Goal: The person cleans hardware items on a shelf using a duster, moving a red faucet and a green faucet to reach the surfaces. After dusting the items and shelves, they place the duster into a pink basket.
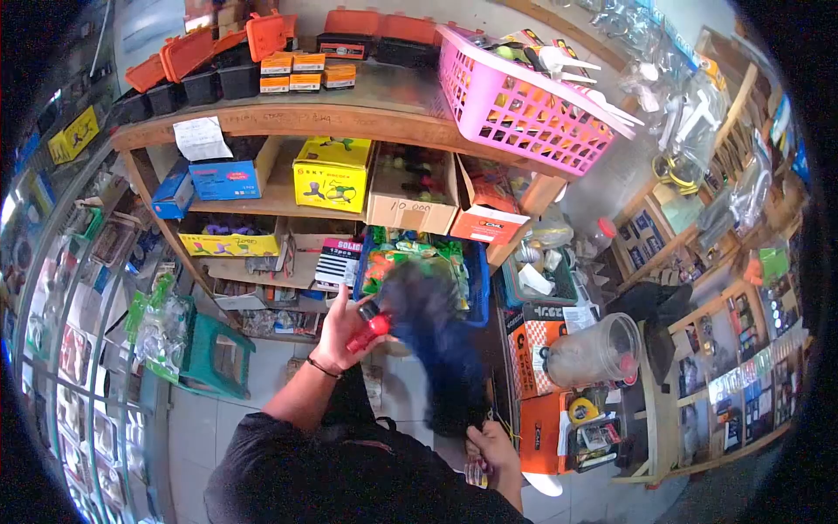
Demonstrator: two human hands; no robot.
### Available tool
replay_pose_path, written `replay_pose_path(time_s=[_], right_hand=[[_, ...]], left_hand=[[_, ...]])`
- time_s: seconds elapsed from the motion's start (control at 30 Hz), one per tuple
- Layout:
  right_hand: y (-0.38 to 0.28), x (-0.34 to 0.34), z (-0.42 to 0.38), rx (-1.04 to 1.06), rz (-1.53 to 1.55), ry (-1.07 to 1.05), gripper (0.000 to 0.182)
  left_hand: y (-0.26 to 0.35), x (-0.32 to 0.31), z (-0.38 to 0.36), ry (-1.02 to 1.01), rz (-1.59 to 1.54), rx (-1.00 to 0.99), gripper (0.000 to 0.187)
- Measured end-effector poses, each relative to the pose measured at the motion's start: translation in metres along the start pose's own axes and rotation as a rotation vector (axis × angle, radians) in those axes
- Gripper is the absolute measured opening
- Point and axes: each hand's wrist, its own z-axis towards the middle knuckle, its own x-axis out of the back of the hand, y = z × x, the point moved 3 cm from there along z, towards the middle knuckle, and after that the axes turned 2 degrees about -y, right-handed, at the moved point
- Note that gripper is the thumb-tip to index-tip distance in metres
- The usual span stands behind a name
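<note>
My left hand (339, 339) is raised in front of the shelves, holding a small red bottle (374, 328) with a dark cap, tilted in the palm. A dark band circles that wrist. Low on the right, the fingers of my right hand (496, 452) are wrapped round the lower end of a dark blue and black duster (441, 341). Its fluffy head is blurred and reaches up beside the bottle. Behind the duster, and partly hidden by it, a blue basket (477, 293) holds green and orange packets.
A wooden shelf (384, 122) bears a pink basket (532, 113) that juts over its front edge. Below stand a yellow box (330, 175) and a cardboard box (410, 201). A clear plastic jar (585, 349) sits at right; a green stool (214, 358) stands at left.
</note>
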Motion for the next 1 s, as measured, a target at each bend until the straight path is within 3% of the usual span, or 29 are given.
replay_pose_path(time_s=[0.07, 0.1, 0.13, 0.2, 0.23, 0.3, 0.37, 0.43, 0.47, 0.5, 0.53, 0.57, 0.6, 0.63, 0.7, 0.73, 0.9, 1.0], right_hand=[[0.002, -0.001, 0.005, 0.1, -0.138, -0.059, 0.031], [0.0, -0.004, 0.006, 0.196, -0.274, -0.118, 0.03], [-0.019, -0.018, -0.003, 0.133, -0.132, -0.111, 0.029], [-0.024, -0.033, -0.001, 0.069, -0.011, -0.124, 0.028], [-0.023, -0.038, 0.0, 0.004, 0.125, -0.135, 0.027], [-0.027, -0.044, -0.001, 0.005, 0.052, -0.146, 0.027], [-0.036, -0.047, -0.004, 0.032, -0.049, -0.081, 0.028], [-0.031, -0.048, -0.001, 0.024, 0.088, -0.068, 0.028], [-0.028, -0.047, 0.001, 0.019, 0.217, -0.057, 0.027], [-0.023, -0.043, 0.004, 0.021, 0.219, -0.055, 0.027], [-0.017, -0.037, 0.006, 0.043, 0.055, -0.097, 0.027], [-0.013, -0.034, 0.007, 0.064, -0.111, -0.139, 0.027], [-0.023, -0.039, 0.001, 0.063, -0.113, -0.137, 0.027], [-0.04, -0.046, -0.007, 0.01, -0.019, -0.045, 0.028], [-0.042, -0.047, -0.008, -0.044, 0.071, 0.04, 0.028], [-0.031, -0.044, -0.001, 0.006, 0.058, -0.046, 0.03], [-0.028, -0.04, 0.011, 0.241, -0.188, -0.164, 0.032], [-0.032, -0.041, 0.013, 0.051, -0.014, -0.057, 0.03]], left_hand=[[0.002, -0.001, 0.004, 0.027, -0.071, -0.019, 0.069], [0.004, 0.001, 0.008, -0.223, 0.173, 0.017, 0.07], [0.005, 0.015, 0.009, -0.079, 0.17, -0.024, 0.072], [0.005, 0.025, 0.003, -0.182, -0.216, 0.088, 0.076], [0.004, 0.019, 0.003, -0.181, -0.218, 0.086, 0.076], [0.006, -0.002, 0.005, -0.214, 0.274, -0.093, 0.078], [0.006, 0.021, 0.012, -0.304, 0.144, -0.003, 0.079], [0.006, 0.025, 0.008, 0.09, -0.154, -0.044, 0.087], [0.006, 0.045, 0.007, -0.138, -0.211, 0.064, 0.086], [0.007, 0.051, 0.014, -0.14, -0.21, 0.066, 0.086], [0.011, 0.056, 0.023, -0.094, 0.54, -0.091, 0.081], [0.005, 0.058, 0.024, -0.187, 0.344, -0.068, 0.078], [0.007, 0.024, 0.019, -0.275, 0.149, -0.028, 0.075], [0.007, 0.029, 0.015, -0.275, 0.147, -0.032, 0.075], [0.005, 0.053, 0.004, 0.034, 0.008, 0.073, 0.074], [0.006, 0.042, 0.002, 0.014, -0.092, 0.062, 0.079], [0.015, 0.03, 0.004, -0.238, 0.126, 0.04, 0.075], [0.015, 0.02, -0.008, 0.116, -0.061, -0.05, 0.08]])
